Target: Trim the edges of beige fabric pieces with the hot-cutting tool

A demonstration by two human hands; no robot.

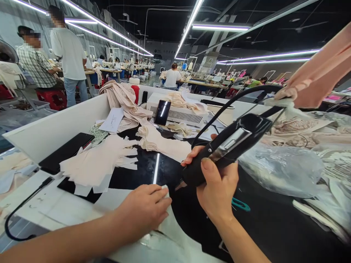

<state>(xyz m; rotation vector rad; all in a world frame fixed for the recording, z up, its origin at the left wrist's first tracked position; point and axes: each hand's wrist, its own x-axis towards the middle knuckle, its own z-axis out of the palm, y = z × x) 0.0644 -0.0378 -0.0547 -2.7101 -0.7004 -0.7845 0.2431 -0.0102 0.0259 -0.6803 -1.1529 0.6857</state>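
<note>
My right hand (216,186) is wrapped round a black handheld device (227,146) with a silver strip and a cable, held above the black table surface. Its pointed tip is angled down to the left. My left hand (145,208) lies palm down at the end of a pale sheet (175,233) near the table's front, fingers together and bent over its edge; what is under them is hidden. Stacks of cream fabric pieces (95,160) rest behind my left hand, and another cream stack (161,142) lies further back. A teal clip (241,204) is right of my right wrist.
A black power bank or phone (67,151) lies at the left, and a phone (162,112) leans on a white vented box (175,109). Plastic-wrapped lace (285,171) fills the right. Pink cloth (320,73) hangs at upper right. People (68,54) are beyond the white partition.
</note>
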